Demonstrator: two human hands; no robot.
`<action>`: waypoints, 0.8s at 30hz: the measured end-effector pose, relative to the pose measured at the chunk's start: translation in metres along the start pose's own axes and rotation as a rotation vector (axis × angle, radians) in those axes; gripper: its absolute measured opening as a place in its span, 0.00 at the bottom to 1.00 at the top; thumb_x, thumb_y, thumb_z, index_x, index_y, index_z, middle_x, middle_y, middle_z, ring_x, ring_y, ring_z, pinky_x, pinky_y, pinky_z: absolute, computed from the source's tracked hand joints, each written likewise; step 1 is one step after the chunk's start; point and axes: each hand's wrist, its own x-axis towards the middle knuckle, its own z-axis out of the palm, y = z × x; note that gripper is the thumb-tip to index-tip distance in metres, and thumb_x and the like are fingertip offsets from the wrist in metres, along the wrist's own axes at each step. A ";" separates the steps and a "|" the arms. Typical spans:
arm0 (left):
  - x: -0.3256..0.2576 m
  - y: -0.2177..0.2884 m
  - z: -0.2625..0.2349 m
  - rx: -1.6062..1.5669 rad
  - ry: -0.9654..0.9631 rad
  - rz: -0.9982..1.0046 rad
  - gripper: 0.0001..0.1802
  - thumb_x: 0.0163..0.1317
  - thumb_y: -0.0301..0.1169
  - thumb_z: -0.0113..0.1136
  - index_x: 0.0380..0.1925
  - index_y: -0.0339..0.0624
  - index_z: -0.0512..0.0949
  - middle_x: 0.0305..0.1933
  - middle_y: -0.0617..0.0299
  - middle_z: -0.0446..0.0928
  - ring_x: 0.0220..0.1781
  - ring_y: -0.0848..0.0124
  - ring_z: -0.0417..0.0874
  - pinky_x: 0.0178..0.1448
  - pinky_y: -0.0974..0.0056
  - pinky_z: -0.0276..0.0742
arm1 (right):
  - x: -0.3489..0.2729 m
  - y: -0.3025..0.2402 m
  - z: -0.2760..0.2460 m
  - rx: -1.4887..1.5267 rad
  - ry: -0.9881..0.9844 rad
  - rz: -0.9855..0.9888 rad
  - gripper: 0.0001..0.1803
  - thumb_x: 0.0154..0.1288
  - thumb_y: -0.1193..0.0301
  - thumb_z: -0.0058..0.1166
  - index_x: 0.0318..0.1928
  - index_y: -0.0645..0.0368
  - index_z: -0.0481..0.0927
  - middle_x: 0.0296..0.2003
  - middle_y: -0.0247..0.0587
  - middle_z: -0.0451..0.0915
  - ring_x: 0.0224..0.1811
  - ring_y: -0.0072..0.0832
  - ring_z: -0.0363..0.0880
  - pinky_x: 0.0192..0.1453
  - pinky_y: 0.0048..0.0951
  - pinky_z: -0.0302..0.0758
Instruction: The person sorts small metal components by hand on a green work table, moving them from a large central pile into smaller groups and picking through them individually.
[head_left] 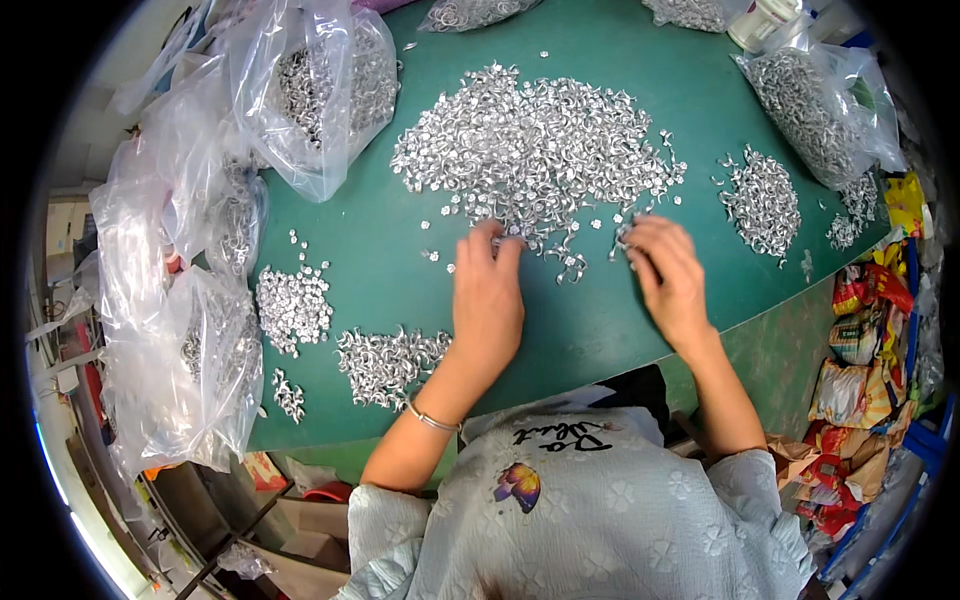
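Left hand (488,305) and right hand (675,285) at near side of big metal-piece pile (540,140), green table (575,335); smaller piles (762,203) set apart, probably to keep sorts separate.
Left fingers bent, tips at pile edge, grip hidden. Right thumb and fingers slightly apart, loose pieces (622,240) at tips; blurred, can't tell if clamped.

The small parts (540,130) look like shiny metal, and so does the smooth bangle (433,416). The bags (140,320) are clear, crinkly plastic with a glossy shine. The table (580,340) looks smooth and dull, and the shirt (600,520) is matt cloth, bumpy and crinkled.
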 end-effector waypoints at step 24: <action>-0.036 0.023 -0.007 -0.210 -0.135 -0.055 0.12 0.58 0.19 0.60 0.43 0.35 0.76 0.44 0.52 0.73 0.45 0.54 0.75 0.46 0.54 0.72 | -0.025 -0.052 0.004 -0.115 -0.203 0.031 0.14 0.53 0.72 0.66 0.42 0.60 0.81 0.40 0.36 0.75 0.44 0.36 0.72 0.48 0.38 0.64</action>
